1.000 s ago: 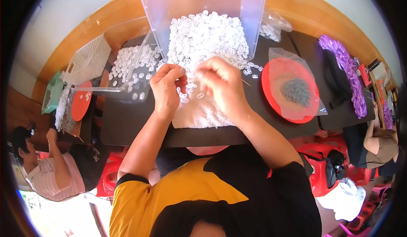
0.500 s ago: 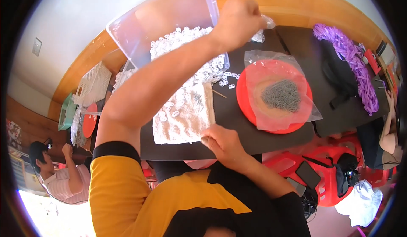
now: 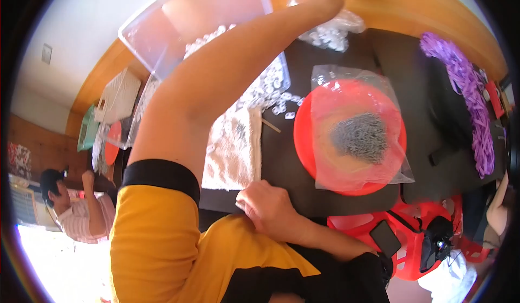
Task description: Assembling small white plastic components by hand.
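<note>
- And there's the left hand (image 3: 323, 1), out at the far side of the counter (image 3: 284, 165) on a stretched arm, blurred; whether it grasps anything, I can't tell.
- Right by it, the clear plastic bag (image 3: 353, 21) of white two-holed plastic pieces (image 3: 331, 37), just on the near side of that hand; contact is unclear.
- The bag's pieces bunch at its near end, loose film spreading to the right; its full long axis is partly covered.
- Down here, the right hand (image 3: 265, 205), fingers curled in at the counter's near edge; any object inside, I can't tell.
- Just beside its knuckles, the near right corner of the beige towel (image 3: 230, 162), visible right edge running away from the person, toward the clear bin (image 3: 189, 10).
- Beyond the towel corner, a thin wooden stick (image 3: 272, 126), slanting, near end pointing right.
- Right of the hand, grey metal pins (image 3: 360, 138) on a red plate (image 3: 305, 157).
</note>
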Available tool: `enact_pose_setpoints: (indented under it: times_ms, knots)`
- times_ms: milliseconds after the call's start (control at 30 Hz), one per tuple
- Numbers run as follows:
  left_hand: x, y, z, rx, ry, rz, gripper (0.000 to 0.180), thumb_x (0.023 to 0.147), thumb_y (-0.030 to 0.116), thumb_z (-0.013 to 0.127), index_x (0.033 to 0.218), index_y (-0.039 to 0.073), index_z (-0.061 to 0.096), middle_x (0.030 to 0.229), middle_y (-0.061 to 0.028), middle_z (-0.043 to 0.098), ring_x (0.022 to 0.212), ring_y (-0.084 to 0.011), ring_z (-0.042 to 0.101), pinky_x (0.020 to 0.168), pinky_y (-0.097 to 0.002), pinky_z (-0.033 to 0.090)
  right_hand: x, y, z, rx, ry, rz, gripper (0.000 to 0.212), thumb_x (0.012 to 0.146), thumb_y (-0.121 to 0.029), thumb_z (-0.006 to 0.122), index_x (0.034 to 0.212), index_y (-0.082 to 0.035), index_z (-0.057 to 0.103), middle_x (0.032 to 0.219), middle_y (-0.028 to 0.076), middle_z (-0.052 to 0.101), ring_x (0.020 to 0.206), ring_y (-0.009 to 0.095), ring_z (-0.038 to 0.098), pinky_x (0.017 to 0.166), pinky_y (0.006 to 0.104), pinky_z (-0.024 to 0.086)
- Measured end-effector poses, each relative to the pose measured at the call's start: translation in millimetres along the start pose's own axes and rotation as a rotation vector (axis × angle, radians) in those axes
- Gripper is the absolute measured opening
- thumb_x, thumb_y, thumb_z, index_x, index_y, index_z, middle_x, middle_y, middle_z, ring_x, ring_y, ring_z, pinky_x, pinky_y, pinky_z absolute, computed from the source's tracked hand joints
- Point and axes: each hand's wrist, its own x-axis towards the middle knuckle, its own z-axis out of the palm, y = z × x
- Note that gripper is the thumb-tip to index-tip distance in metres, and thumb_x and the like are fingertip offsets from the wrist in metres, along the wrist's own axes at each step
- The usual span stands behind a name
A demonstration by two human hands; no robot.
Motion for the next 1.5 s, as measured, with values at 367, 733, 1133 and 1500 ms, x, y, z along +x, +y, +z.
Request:
enact_pose_setpoints:
  times_ms: [367,733,1133,1500]
  knots:
    - [-266,-88,-147,-0.221,-0.065,0.185,0.010,0.082,0.007,0.069,0.085,-0.002,0.065,0.072,-0.0066,0.062,0.063,-0.0129,0.056,0.060,-0.0277,0.046,10,0,-5,0.100,-0.023,0.118,0.009,0.081,0.002,0.065,0.087,-0.001,0.060,0.079,0.015,0.061,0.071,0.033,0.061,0.062,0.0381,0.048]
    - [-399,-157,-187,-0.229,0.170,-0.250,0.008,0.079,0.004,0.070,0.084,0.000,0.066,0.078,-0.0041,0.057,0.066,-0.0118,0.054,0.061,-0.0264,0.046,13,-13,6,-0.062,0.102,0.131,0.004,0.087,0.004,0.062,0.090,0.002,0.061,0.073,0.006,0.056,0.062,0.010,0.050,0.059,0.0224,0.041]
    - [-345,-165,-140,0.121,-0.032,0.052,0.012,0.079,0.012,0.068,0.090,0.008,0.069,0.094,-0.0077,0.058,0.094,-0.0266,0.060,0.076,-0.0383,0.052,121,-41,24,0.118,0.110,0.270,0.010,0.089,-0.007,0.062,0.091,0.002,0.065,0.071,0.002,0.059,0.064,0.008,0.053,0.060,0.0208,0.037]
    - [-325,-141,-163,-1.162,0.169,-0.500,0.012,0.081,0.005,0.069,0.085,-0.006,0.067,0.072,-0.0078,0.065,0.060,-0.0121,0.060,0.046,-0.0266,0.048,174,1,41,0.065,0.225,0.344,0.008,0.085,-0.008,0.066,0.087,0.000,0.065,0.073,0.002,0.062,0.061,0.009,0.055,0.055,0.0236,0.043]
